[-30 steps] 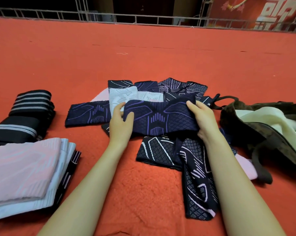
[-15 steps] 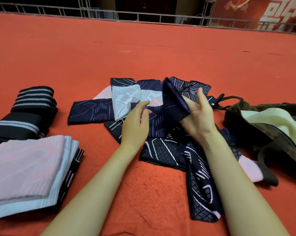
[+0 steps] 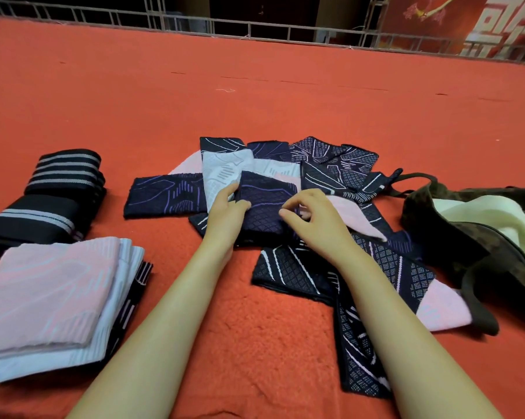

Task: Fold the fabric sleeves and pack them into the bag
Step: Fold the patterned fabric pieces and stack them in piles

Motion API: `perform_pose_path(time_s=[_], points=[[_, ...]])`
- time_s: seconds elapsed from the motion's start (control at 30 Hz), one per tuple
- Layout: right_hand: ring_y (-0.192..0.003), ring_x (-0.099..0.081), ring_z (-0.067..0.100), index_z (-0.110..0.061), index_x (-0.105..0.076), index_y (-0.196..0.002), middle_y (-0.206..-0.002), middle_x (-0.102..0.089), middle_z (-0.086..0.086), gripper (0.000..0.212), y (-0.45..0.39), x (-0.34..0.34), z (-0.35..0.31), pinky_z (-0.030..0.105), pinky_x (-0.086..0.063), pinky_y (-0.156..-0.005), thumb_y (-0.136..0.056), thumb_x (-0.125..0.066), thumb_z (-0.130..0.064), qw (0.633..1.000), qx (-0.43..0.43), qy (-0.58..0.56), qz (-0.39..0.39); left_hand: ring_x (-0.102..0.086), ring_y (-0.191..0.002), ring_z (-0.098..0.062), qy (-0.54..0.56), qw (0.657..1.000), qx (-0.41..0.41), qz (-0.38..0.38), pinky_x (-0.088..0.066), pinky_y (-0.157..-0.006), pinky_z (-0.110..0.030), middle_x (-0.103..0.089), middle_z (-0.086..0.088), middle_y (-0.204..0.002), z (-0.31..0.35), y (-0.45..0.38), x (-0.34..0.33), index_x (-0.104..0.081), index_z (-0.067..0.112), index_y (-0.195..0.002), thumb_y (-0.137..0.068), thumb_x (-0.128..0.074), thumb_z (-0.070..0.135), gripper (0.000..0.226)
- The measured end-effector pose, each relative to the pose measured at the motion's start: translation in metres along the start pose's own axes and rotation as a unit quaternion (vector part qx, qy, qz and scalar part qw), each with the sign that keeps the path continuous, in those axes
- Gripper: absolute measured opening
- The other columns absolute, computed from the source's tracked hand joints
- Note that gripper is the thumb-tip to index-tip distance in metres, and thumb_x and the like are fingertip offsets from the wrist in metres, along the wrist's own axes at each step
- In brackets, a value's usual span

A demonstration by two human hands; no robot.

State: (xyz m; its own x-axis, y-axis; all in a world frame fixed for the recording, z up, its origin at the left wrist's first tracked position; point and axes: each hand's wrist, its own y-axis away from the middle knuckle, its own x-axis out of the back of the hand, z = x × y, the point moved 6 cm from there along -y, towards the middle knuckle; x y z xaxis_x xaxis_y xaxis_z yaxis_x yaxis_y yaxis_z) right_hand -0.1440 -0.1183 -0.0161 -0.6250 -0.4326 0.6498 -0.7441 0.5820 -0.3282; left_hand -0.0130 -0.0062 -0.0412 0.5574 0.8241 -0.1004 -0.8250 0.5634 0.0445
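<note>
Folded navy sleeve (image 3: pixel 267 204) lies flat, long axis running away from person; left hand (image 3: pixel 226 214) pinning it, right hand (image 3: pixel 312 219) half-curled, pinching edge

open red carpet (image 3: pixel 255 95) beyond; folded stacks (image 3: pixel 52 285) crowd the left, bag (image 3: pixel 454 237) blocks the right.

Floor covering: red carpet (image 3: pixel 255 86), fibrous, running to the far edge. A grey metal railing (image 3: pixel 249 27) runs along that edge. Beyond it the space is dark. A red banner (image 3: pixel 454 22) with white characters hangs at upper right.
</note>
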Motion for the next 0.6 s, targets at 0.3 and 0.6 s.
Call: perform_pose_path(time_s=[0.3,0.6], points=[[-0.085,-0.056,0.002,-0.017,-0.045,-0.139,-0.095,-0.058,-0.01,0.056,-0.002,0.003,0.017,0.024,-0.047,-0.082,-0.09,-0.06,-0.038,0.99,-0.114,-0.076,0.015,-0.052,-0.105,-0.032,-0.368,0.912,-0.18,0.017,-0.043,-0.089,-0.04,-0.061,-0.01,-0.108,0.012,0.019,-0.015,-0.053,0.012,-0.117,-0.083,-0.048,0.012,0.034],[-0.077,-0.058,0.007,-0.018,-0.058,-0.127,-0.081,-0.062,-0.008,0.041,-0.006,-0.005,0.019,0.027,-0.045,-0.08,-0.091,-0.058,-0.037,0.992,-0.109,-0.066,0.005,-0.056,-0.107,-0.026,-0.246,0.965,-0.08,0.028,-0.043,-0.091,-0.034,-0.064,-0.004,-0.107,0.007,0.004,0.005,-0.064,0.024,-0.106,-0.076,-0.053,0.035,0.034]])
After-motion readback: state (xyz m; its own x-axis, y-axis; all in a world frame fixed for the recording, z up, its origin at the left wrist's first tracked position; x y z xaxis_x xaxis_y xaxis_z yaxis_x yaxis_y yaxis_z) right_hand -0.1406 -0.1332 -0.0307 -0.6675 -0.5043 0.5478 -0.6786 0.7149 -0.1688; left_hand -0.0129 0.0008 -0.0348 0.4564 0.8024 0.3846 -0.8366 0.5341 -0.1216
